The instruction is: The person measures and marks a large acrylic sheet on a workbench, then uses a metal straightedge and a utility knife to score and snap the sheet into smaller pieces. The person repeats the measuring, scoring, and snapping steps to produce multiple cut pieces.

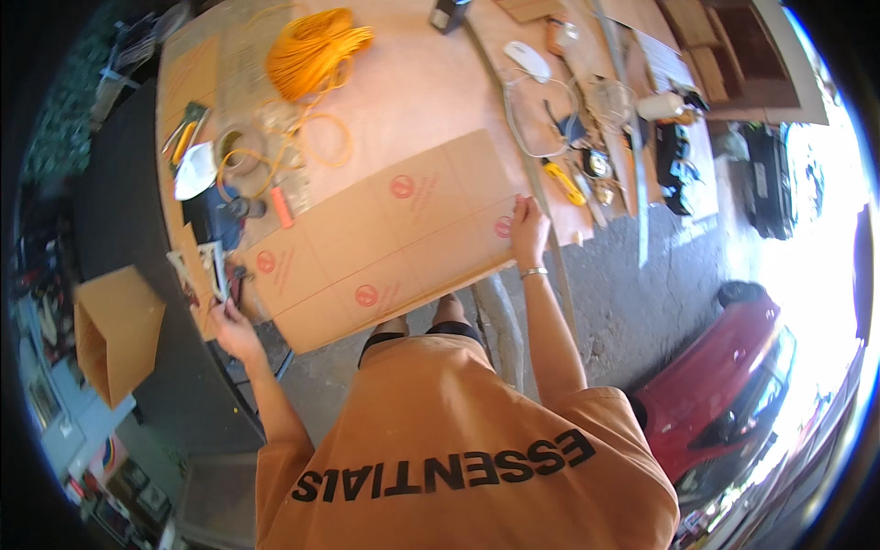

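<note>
Brown cardboard [390, 252], visibly lined, is laid flat over the table's [422, 87] near edge, its right end pinched by the right hand [530, 234]. Whether anything is gripped by the left hand [236, 332] cannot be told. Marking seems done; no cut along the lines is seen.

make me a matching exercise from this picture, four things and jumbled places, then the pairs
Things
1. flat brown cardboard sheet with red printed marks
2. coiled orange-yellow cord
3. yellow-handled utility knife
4. open brown cardboard box

Places
A. just beyond the right hand, to its right
B. far to the left, off the tabletop
C. with the right hand at its right end
D. near the far edge, left of centre

Pairs: 1-C, 2-D, 3-A, 4-B
</note>
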Tool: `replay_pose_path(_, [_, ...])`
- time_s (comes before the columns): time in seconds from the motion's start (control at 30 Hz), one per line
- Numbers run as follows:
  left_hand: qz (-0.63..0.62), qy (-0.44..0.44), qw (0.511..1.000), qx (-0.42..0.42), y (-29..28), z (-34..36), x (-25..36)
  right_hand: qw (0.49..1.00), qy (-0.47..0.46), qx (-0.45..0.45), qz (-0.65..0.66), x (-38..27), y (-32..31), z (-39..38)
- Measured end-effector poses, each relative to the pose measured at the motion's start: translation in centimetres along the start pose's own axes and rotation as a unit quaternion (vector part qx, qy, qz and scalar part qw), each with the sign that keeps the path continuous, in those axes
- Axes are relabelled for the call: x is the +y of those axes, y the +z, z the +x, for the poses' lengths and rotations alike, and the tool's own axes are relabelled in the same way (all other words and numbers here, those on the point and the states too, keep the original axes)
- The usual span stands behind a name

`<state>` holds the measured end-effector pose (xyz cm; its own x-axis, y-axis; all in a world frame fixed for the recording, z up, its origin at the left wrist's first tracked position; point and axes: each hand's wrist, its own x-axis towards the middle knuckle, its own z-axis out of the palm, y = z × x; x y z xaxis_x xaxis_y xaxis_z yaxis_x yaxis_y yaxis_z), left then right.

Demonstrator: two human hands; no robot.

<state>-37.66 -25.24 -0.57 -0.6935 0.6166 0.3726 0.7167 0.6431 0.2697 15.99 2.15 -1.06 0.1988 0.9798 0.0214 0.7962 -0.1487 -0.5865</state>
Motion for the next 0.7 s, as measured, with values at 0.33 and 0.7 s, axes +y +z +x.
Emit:
replay_pose_path(0.33, [0.115, 0.08, 0.989, 0.056, -2.4, 1.2, 2.3, 0.993, 0.1, -0.029, -0.054, 4.3, -7.0, -2.4])
replay_pose_path(0.7, [-0.088, 0.282, 0.952, -0.076, -2.1, 0.4, 12.8, 0.979, -0.103, 0.029, -0.173, 8.9, -9.0, 12.7])
